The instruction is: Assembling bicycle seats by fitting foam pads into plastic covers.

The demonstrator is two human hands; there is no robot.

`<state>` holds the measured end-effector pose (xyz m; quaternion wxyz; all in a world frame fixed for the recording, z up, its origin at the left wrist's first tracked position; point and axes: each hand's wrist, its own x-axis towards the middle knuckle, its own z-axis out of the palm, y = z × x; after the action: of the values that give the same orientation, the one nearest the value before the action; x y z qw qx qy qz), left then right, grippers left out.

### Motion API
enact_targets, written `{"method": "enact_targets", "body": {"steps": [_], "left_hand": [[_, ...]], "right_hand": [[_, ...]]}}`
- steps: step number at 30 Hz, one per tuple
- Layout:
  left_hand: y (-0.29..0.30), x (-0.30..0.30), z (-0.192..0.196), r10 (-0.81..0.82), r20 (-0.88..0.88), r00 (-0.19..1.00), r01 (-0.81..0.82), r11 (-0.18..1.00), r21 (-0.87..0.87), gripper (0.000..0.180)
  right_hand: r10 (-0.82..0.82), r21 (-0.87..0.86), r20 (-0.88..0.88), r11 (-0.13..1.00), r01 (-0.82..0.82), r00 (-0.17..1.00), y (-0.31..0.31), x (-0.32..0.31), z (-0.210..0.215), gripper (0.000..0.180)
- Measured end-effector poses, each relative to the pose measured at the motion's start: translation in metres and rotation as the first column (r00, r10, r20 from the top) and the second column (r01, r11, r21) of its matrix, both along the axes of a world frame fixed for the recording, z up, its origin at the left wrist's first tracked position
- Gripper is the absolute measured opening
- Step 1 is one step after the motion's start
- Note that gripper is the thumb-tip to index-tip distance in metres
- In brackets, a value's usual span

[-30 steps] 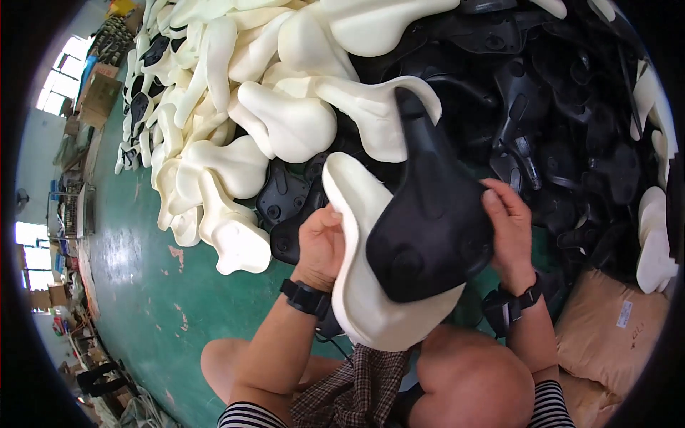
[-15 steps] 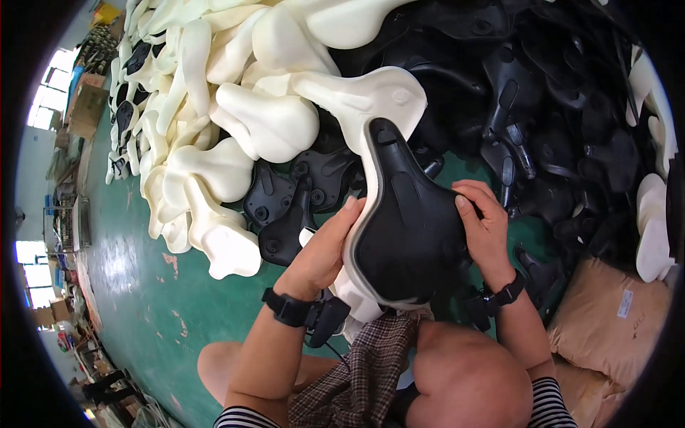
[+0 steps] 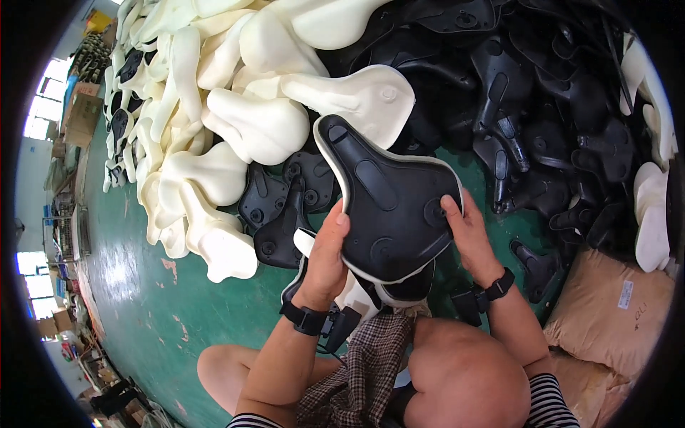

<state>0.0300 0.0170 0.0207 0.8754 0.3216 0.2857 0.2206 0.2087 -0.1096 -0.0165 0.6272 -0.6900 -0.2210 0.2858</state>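
Between my hands I hold a bicycle saddle (image 3: 399,207), its black base plate facing up and a pale foam edge showing around it. My left hand (image 3: 326,251) grips the saddle's left side, thumb along the rim. On the right side, my right hand (image 3: 467,232) has its thumb on the black base near a round boss and its fingers hidden behind. The saddle's narrow nose points away to the upper left. Under it, near my lap, part of a white foam saddle (image 3: 357,296) and another black piece show.
A large pile of white foam saddle pads (image 3: 260,125) rises at the far left. Black saddle bases (image 3: 506,85) are heaped at the far right. Brown sacks (image 3: 606,314) lie at right. A single black base (image 3: 534,267) rests on the green floor (image 3: 135,285).
The saddle has turned: its nose has swung left, and its black underside now faces me more fully. Both hands have shifted with it and keep their hold.
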Motion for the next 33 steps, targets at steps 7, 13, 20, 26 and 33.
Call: {"method": "enact_targets", "body": {"steps": [7, 13, 20, 26, 33], "left_hand": [[0.02, 0.014, 0.017, 0.129, -0.068, 0.989, -0.119, 0.984, 0.133, 0.055], [0.029, 0.011, 0.019, 0.275, -0.064, 0.959, -0.258, 0.946, 0.198, 0.06], [0.024, 0.012, 0.023, 0.232, -0.083, 0.969, -0.209, 0.953, 0.218, 0.06], [0.029, 0.005, 0.014, 0.177, -0.067, 0.982, -0.177, 0.984, 0.0, 0.058], [0.019, 0.009, 0.01, 0.24, -0.096, 0.966, -0.239, 0.971, 0.019, 0.059]], "right_hand": [[0.092, 0.085, -0.238, 0.994, -0.074, 0.967, -0.026, 0.004, -0.02, 0.045], [0.178, 0.121, -0.224, 0.981, -0.154, 0.958, -0.039, -0.006, -0.024, 0.056], [0.163, 0.086, -0.136, 0.985, -0.152, 0.977, -0.045, 0.003, -0.029, 0.062], [0.222, 0.113, -0.18, 0.972, -0.204, 0.958, -0.047, 0.005, -0.023, 0.063], [0.208, 0.09, -0.16, 0.977, -0.196, 0.965, -0.047, 0.004, -0.026, 0.061]]}}
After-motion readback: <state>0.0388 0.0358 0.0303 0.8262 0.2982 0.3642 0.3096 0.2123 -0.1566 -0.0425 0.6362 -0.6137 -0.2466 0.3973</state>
